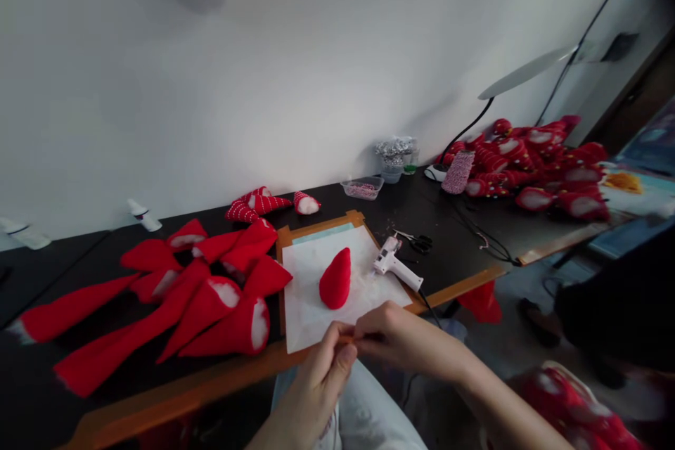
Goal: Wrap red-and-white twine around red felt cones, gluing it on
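My left hand point(319, 383) and my right hand point(395, 337) meet above my lap, just in front of the table edge. Their fingertips are pinched together around something small and orange-brown point(346, 340), mostly hidden by the fingers. Beyond them a red felt cone point(336, 280) stuffed with filling lies on a white sheet point(300, 323), touched by neither hand. A white hot glue gun point(396, 266) rests at the right side of the sheet. Black-handled scissors point(420, 244) lie just past it.
Red stuffed cones point(232, 323) are heaped left of the sheet. Patterned red cones point(258, 204) lie behind. A clear tray point(363, 188), a foil-topped tub point(393, 162) and a lamp point(519, 74) stand along the wall. A large red pile point(527, 162) fills the right end.
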{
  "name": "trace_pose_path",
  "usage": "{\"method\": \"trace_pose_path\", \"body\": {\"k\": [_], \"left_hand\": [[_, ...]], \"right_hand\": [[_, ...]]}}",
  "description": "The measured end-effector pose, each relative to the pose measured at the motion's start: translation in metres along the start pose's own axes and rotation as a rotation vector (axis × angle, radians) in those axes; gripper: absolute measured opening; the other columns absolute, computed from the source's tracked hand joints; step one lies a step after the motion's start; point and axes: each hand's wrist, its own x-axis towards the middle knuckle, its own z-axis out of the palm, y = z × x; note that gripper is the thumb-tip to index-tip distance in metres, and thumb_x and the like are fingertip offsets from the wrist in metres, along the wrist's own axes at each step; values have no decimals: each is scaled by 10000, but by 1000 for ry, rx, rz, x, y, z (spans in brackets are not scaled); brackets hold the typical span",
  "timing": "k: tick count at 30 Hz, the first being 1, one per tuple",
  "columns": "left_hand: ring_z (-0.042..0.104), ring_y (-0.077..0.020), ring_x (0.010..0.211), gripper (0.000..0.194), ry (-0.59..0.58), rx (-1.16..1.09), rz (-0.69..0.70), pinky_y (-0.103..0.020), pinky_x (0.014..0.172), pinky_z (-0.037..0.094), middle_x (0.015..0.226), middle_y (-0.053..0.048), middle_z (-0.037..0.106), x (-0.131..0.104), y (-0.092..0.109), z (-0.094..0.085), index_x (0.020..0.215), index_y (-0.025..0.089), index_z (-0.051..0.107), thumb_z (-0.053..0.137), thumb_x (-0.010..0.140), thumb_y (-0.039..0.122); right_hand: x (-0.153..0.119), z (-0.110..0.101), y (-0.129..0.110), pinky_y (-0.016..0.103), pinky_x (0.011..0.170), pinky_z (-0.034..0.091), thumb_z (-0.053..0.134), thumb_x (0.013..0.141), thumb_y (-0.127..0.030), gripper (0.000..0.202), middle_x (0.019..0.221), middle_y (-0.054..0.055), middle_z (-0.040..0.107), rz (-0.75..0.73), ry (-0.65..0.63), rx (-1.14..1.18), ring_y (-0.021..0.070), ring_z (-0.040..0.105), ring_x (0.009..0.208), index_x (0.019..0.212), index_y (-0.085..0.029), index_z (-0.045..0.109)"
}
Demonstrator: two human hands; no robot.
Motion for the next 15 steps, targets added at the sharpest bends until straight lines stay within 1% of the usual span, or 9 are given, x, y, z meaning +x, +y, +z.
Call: {"method": "trace_pose_path", "body": {"k": [2, 4, 5, 8, 10, 11, 13, 15], "left_hand": [[456, -121, 596, 361, -10, -9, 3, -216, 589, 405, 706, 18, 532, 6, -1, -2, 980, 212, 586, 452, 933, 544], [474, -127, 653, 327, -30, 2, 20, -218, 623, 400, 748, 8, 553, 11, -7, -6, 884, 206, 556, 490, 920, 524], [469, -129, 659, 326, -27, 21, 38, -220, 623, 389, 736, 8, 548, 14, -10, -8, 847, 201, 547, 504, 914, 517], [393, -122, 607, 364, 16, 103, 77, -229, 566, 311, 637, 26, 465, 22, -18, -12, 793, 185, 568, 509, 912, 524], [357, -118, 586, 386, 42, 131, 93, -237, 543, 271, 613, 29, 427, 26, -18, -12, 778, 176, 590, 520, 901, 536], [366, -118, 588, 386, 41, 119, 96, -237, 543, 272, 621, 27, 430, 28, -17, -12, 779, 176, 589, 529, 894, 540], [382, -112, 561, 394, -15, 24, 56, -233, 524, 279, 627, 33, 431, 30, -14, -11, 787, 189, 544, 512, 891, 568], [353, -100, 512, 412, -82, -98, -14, -226, 494, 270, 615, 52, 399, 33, -14, -10, 802, 205, 492, 483, 891, 608]], "right_hand": [[-5, -5, -1, 157, 482, 406, 474, 996, -293, 286, 679, -7, 575, 54, -56, 57, 67, 514, 523, 837, -128, 644], [-8, -7, 1, 151, 485, 442, 425, 1013, -289, 301, 727, 11, 601, 87, -125, 130, 69, 558, 534, 911, -123, 654], [-8, -7, 4, 151, 485, 449, 438, 1010, -298, 304, 720, 14, 609, 104, -117, 139, 73, 572, 537, 920, -121, 668], [-4, -1, 16, 149, 457, 421, 566, 955, -352, 302, 620, 13, 613, 155, 50, 81, 85, 571, 501, 841, -117, 717], [-1, 3, 25, 157, 465, 416, 642, 908, -384, 299, 611, 26, 636, 134, 166, 33, 94, 577, 506, 795, -122, 733], [1, 4, 28, 162, 483, 425, 667, 891, -389, 289, 635, 35, 654, 101, 207, 12, 99, 585, 526, 792, -127, 739], [3, 4, 30, 169, 517, 438, 687, 879, -381, 260, 690, 44, 681, 33, 236, -15, 103, 594, 559, 807, -139, 749], [4, 0, 27, 171, 537, 441, 671, 893, -343, 231, 695, 38, 681, -3, 228, -33, 98, 588, 559, 812, -142, 748]]}}
